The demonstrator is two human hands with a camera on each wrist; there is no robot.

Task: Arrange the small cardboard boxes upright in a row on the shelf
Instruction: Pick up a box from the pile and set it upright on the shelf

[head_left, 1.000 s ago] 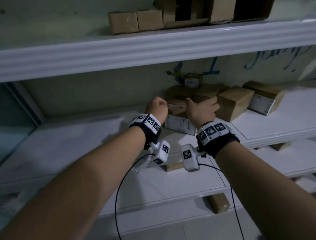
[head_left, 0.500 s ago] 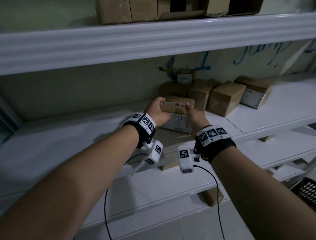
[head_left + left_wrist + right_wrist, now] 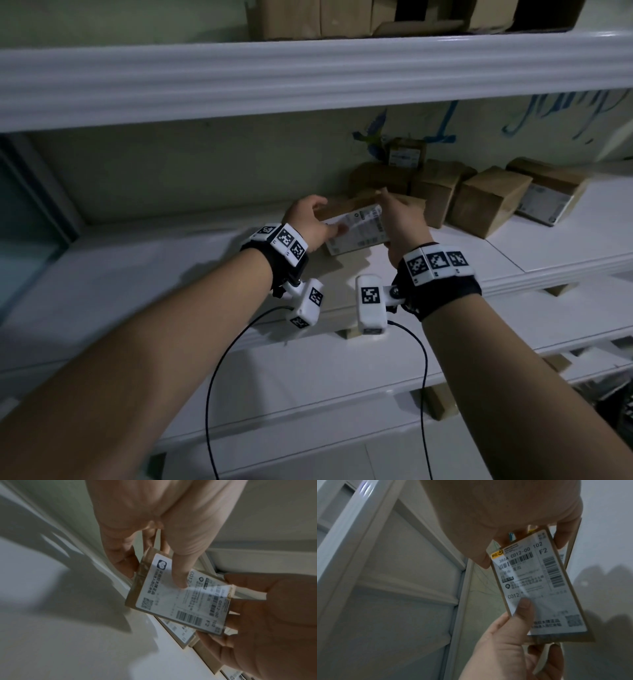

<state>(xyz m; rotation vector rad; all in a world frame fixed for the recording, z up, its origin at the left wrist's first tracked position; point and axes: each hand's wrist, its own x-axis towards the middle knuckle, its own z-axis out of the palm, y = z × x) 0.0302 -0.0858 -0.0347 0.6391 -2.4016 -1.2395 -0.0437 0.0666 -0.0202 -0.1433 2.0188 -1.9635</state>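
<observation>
I hold a small flat cardboard box (image 3: 356, 226) with a white shipping label between both hands, just above the white shelf (image 3: 154, 274). My left hand (image 3: 325, 222) grips its left end, thumb on the label (image 3: 180, 574). My right hand (image 3: 390, 219) grips the right end. In the wrist views the label (image 3: 539, 585) fills the middle. A second labelled box (image 3: 181, 631) lies under the held one. More brown boxes (image 3: 486, 202) sit in a loose cluster behind and to the right, one of them (image 3: 548, 195) tipped with its label showing.
An upper shelf (image 3: 308, 78) overhangs closely and carries more cardboard boxes (image 3: 308, 17). The back wall (image 3: 205, 171) has blue writing at the right. The shelf's left half lies bare. Lower shelves (image 3: 308, 377) run below my wrists.
Both hands closed on the top box of the pile, raised it off the labelled box below and turned its label towards me.
</observation>
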